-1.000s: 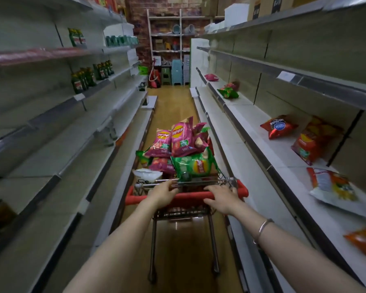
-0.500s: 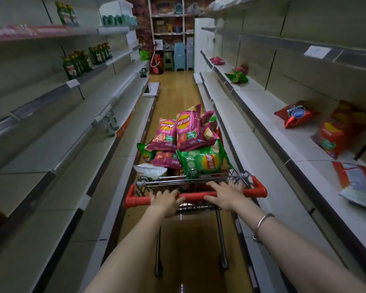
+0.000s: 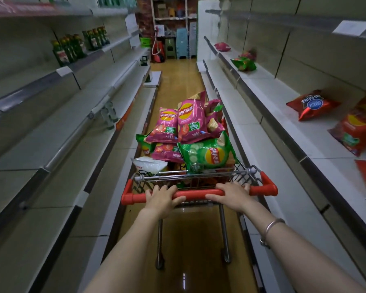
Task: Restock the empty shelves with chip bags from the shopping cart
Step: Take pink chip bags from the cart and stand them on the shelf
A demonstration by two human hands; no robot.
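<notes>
Fingers of the left hand (image 3: 163, 199) and right hand (image 3: 230, 195) curl over the red cart handle (image 3: 195, 193); chip bags (image 3: 190, 123) heap just ahead of them. Steer straight, halt beside the shelf (image 3: 300, 136) rightward, lift top bags first.

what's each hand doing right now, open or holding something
Left hand: closed, gripping the red cart handle.
Right hand: closed, gripping the same handle.
</notes>
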